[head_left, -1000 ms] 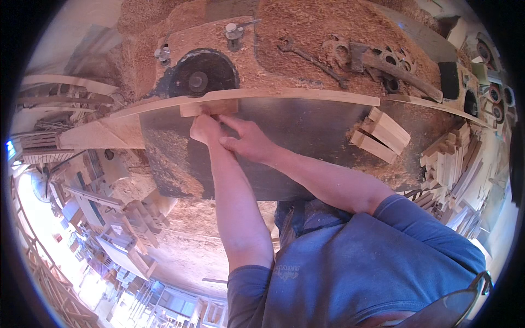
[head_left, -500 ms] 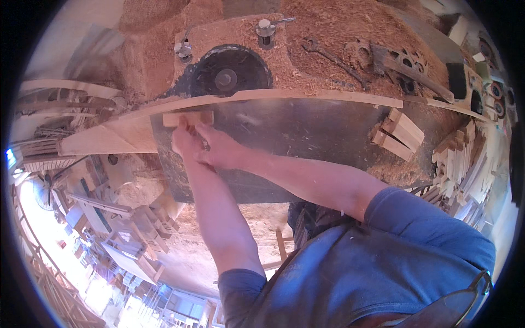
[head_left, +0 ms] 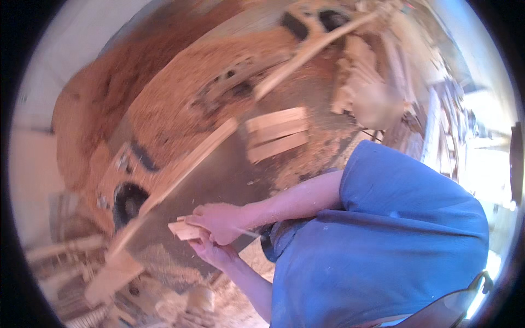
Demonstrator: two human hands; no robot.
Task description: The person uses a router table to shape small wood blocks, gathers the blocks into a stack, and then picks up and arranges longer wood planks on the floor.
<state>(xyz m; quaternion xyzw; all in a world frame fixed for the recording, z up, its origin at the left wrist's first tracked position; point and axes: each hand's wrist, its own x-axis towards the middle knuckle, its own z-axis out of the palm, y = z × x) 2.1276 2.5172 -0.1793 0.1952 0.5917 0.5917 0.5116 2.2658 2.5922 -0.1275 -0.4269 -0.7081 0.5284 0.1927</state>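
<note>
A person in a blue shirt [head_left: 394, 218], seen from above through a round fisheye view, fills the right side. Across the upper left spreads a broad drift of orange-brown sawdust [head_left: 180, 82]. Between them lies a dark, flat surface [head_left: 219, 169], slanting from lower left to upper right. A long pale wooden strip [head_left: 186, 167] runs along its far edge, just beside a black round recess [head_left: 129, 206].

Near the upper right of the surface rest pale wooden blocks [head_left: 279, 146], lying side by side, their long axes running roughly left to right and rising slightly to the right. They lie up and to the right of both hands, well apart from them. The right-hand grip [head_left: 220, 220] is the nearer one; the left-hand grip [head_left: 212, 253] is farther off, below it.

Both grips are closed on one small pale wood piece [head_left: 188, 232], the right from above, the left from beneath. The piece is over the near part of the surface, at the fingertips, its free end pointing left, away from the blocks. Motion blur softens the view, so it may be two thin pieces held together rather than one.
</note>
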